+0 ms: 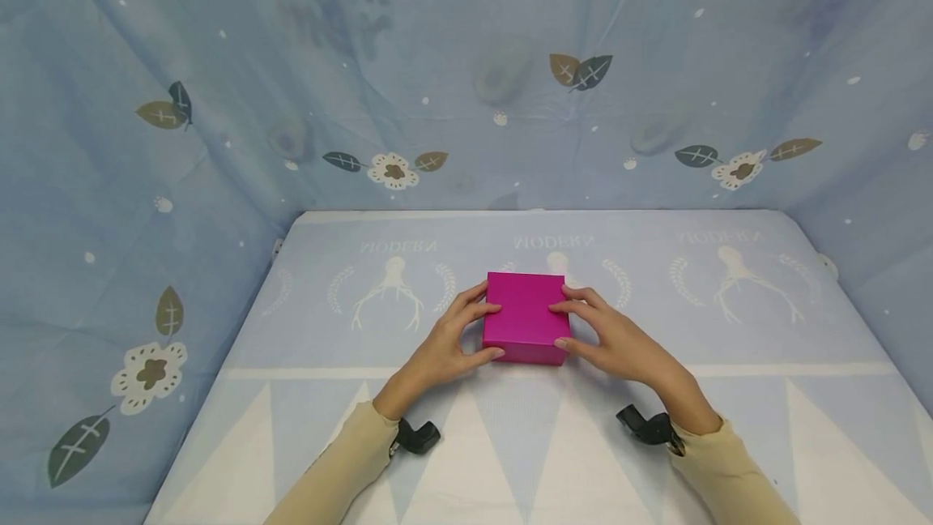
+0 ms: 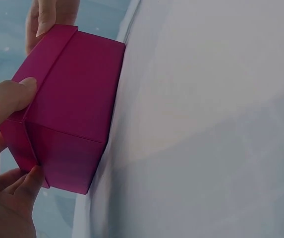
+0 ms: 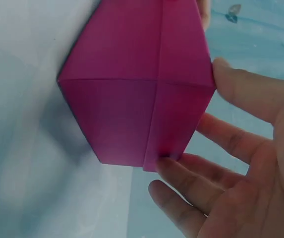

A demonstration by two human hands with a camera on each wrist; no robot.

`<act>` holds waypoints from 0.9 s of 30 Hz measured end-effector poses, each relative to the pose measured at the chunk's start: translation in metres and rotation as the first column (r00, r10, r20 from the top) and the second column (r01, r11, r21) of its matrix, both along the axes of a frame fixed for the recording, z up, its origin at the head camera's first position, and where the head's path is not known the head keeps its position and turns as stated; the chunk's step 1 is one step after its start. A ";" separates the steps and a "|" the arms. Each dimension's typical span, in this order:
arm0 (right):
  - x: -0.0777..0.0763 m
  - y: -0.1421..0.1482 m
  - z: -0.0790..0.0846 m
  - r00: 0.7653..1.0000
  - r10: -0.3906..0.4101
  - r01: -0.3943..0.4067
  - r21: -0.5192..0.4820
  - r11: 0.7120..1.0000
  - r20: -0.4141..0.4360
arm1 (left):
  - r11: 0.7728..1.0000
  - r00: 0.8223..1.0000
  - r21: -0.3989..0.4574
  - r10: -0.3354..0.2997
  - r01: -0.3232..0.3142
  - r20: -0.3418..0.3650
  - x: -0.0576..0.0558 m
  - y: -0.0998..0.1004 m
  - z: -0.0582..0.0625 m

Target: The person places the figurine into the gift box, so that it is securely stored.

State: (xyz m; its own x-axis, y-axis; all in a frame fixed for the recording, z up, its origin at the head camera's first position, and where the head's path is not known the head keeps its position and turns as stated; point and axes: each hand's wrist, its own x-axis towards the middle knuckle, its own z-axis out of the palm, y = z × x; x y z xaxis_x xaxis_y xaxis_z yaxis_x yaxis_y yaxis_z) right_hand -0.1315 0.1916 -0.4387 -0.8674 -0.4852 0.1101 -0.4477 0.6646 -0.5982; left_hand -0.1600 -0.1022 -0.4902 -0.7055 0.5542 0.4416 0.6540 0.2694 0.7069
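Observation:
A bright magenta box [image 1: 526,310] with a fitted lid [image 2: 46,69] sits on the cloth-covered table, the lid closed over its body [image 2: 72,89]. My left hand [image 1: 452,339] grips the box from the left: its thumb [image 2: 20,94] presses the lid's front face, while other fingertips [image 2: 31,181] hold the lid's left side near its lower edge. From the right, my right hand [image 1: 615,335] holds the lid, thumb [image 3: 238,87] at the front corner and fingers [image 3: 186,181] along the right side. Some fingers of each hand are partly hidden by the box.
The table [image 1: 306,428] wears a pale blue and white patterned cover. Blue floral cloth [image 1: 466,63] hangs behind it and at both sides. Black wrist devices [image 1: 419,436] project from the sleeves [image 1: 342,460] above the table's near part.

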 end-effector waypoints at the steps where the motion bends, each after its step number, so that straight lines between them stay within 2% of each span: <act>1: -0.001 0.000 0.000 1.000 0.000 0.000 0.001 1.000 0.008 | 1.000 1.000 -0.005 0.003 -0.003 0.000 0.000 0.000 0.000; 7: 0.001 -0.001 -0.004 0.999 -0.008 0.008 0.003 1.000 0.044 | 0.998 1.000 -0.058 0.014 -0.015 -0.006 -0.001 -0.001 -0.005; 17: 0.003 0.000 -0.014 1.000 -0.013 0.013 0.013 1.000 -0.003 | 0.996 0.999 -0.092 0.020 -0.023 -0.036 0.001 -0.002 -0.007; 27: 0.002 -0.002 -0.017 0.999 -0.024 0.026 0.043 0.999 -0.032 | 0.995 0.998 -0.092 0.031 -0.035 -0.054 -0.002 -0.002 -0.007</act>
State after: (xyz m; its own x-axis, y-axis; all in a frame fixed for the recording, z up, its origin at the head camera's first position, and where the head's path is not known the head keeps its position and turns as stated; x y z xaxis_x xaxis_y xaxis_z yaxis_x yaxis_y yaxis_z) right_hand -0.1291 0.1895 -0.4559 -0.8758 -0.4683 0.1168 -0.4486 0.7008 -0.5547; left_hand -0.1622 -0.1046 -0.4976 -0.7015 0.5713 0.4260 0.6789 0.3541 0.6431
